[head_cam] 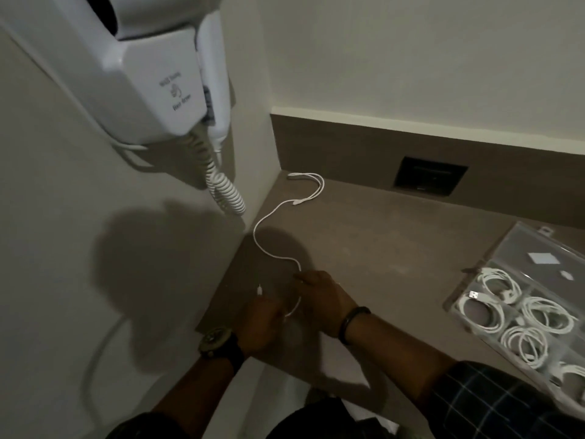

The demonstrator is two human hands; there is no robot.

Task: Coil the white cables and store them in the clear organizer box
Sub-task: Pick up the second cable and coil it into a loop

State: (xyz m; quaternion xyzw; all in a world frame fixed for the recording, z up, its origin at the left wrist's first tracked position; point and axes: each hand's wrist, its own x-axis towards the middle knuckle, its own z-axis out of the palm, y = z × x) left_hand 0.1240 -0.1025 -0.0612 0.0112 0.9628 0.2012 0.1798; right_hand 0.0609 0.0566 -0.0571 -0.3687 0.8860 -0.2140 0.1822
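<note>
A long white cable (264, 223) snakes across the brown counter from the back corner towards me. My left hand (264, 324), with a watch on the wrist, grips the near end; the plug tip sticks up above its fingers. My right hand (319, 296), with a dark band on the wrist, pinches the same cable a little further along, and a short loop hangs between the two hands. The clear organizer box (522, 248) lies open at the right, with several coiled white cables (493, 312) in its compartments.
A white wall-mounted hair dryer (164, 74) with a curly cord (224, 191) hangs on the left wall above the counter corner. A dark recessed socket plate (430, 175) sits in the back panel. The counter's front edge runs just under my forearms.
</note>
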